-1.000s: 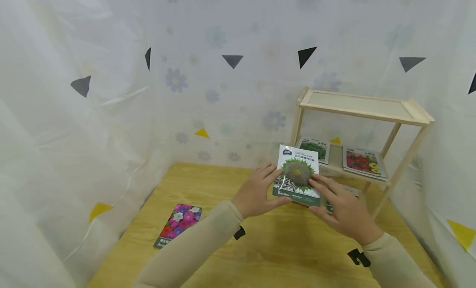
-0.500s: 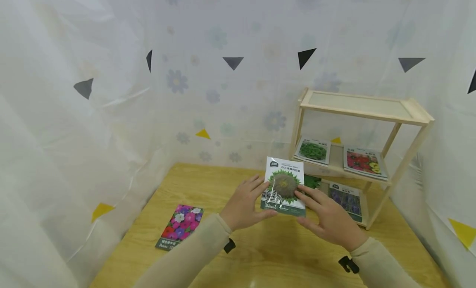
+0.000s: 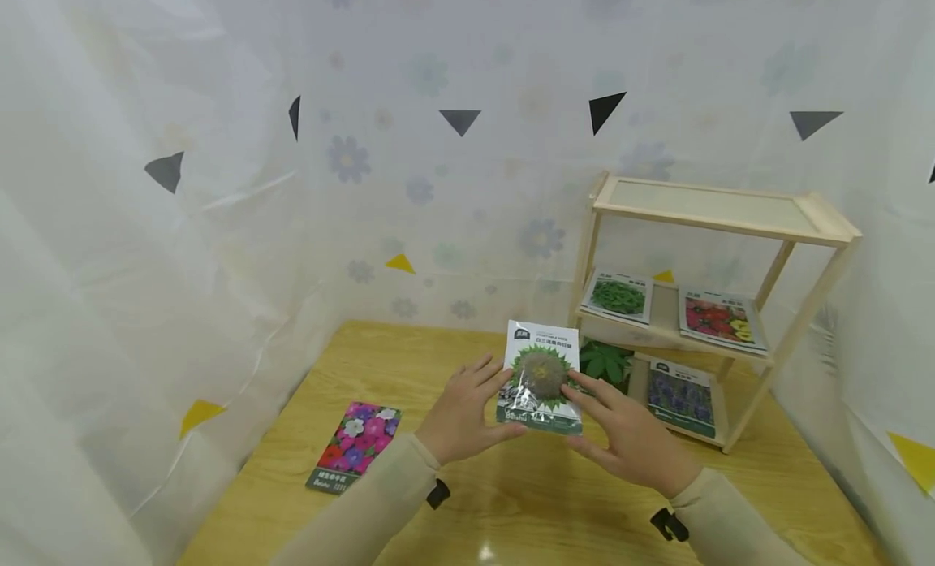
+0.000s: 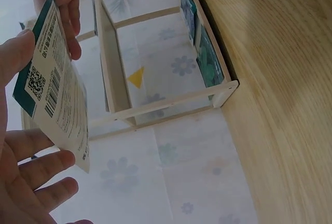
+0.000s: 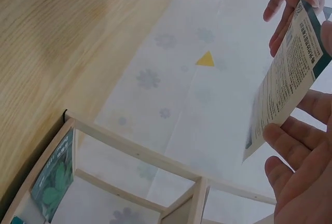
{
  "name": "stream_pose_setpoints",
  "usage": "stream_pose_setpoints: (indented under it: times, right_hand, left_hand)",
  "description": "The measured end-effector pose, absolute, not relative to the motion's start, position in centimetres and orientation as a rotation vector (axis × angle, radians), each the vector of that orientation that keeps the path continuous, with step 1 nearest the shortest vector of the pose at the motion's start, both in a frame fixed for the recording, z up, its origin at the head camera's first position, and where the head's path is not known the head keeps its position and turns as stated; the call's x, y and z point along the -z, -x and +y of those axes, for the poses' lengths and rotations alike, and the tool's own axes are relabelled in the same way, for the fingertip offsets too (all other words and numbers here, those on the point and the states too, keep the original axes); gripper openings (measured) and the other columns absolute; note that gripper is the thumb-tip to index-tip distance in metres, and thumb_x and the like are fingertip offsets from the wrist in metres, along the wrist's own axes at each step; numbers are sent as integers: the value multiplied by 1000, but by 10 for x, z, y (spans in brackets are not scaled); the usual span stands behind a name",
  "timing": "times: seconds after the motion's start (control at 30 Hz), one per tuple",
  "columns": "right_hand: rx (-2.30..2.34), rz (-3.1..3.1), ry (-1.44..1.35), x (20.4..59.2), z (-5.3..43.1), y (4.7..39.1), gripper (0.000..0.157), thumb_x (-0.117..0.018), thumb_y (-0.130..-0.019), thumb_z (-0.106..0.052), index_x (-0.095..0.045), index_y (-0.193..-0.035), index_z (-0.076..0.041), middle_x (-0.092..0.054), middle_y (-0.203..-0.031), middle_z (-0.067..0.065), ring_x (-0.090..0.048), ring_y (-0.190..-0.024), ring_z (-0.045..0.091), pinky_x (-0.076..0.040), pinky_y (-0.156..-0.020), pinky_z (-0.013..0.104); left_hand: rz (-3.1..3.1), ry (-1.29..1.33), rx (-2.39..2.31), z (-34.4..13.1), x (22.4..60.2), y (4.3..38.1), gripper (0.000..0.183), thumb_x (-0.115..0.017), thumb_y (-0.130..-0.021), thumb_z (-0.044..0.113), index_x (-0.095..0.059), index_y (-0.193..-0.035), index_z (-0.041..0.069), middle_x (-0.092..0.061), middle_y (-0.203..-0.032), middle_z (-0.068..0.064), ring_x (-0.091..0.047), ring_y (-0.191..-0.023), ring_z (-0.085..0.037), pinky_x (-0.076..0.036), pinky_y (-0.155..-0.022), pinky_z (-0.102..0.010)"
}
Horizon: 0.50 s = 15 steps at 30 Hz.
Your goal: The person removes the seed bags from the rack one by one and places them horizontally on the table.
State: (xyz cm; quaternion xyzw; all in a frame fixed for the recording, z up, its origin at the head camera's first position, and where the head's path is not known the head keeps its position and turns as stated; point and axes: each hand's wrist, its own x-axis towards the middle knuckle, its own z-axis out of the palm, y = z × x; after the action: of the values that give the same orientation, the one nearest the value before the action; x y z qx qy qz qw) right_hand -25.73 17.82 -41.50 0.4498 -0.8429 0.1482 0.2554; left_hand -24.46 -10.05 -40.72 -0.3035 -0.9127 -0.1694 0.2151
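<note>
Between both hands a white seed packet (image 3: pixel 542 379) with a round sunflower head printed on it is held up above the table, tilted back. My left hand (image 3: pixel 462 412) pinches its left edge between thumb and fingers. On the opposite edge, my right hand (image 3: pixel 630 438) grips it the same way. The printed back of the seed packet (image 4: pixel 57 79), with a QR code and barcode, faces the left wrist view. From the right wrist, the text side of the seed packet (image 5: pixel 285 73) shows, with fingers at its edge.
A two-tier wooden shelf (image 3: pixel 716 217) stands at the right. Its upper tier bears a leafy green packet (image 3: pixel 618 296) and red-flower packets (image 3: pixel 723 318); below are a green-leaf packet (image 3: pixel 605 361) and a purple-flower packet (image 3: pixel 681 399). A petunia packet (image 3: pixel 358 440) lies on the wooden table (image 3: pixel 431 347) at left.
Both hands have moved left and toward the body with the sunflower seed packet, away from the shelf. The lower-tier packets have come into fuller view.
</note>
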Motion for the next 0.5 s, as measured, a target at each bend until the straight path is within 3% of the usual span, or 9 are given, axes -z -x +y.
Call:
stream_pose_setpoints:
  times: [0.5]
  right_hand:
    - [-419,-2360,-1307,437,158,266,69,-59,-85,-48,-37,-141,-14,-32,-143,10,-42,-122,26,-42,-92,44]
  left_hand:
    - [-2650,782,451,-125,426,241,80,-56,-77,65,-43,-137,14,-35,-143,-5,-25,-133,-26,-23,-102,-56]
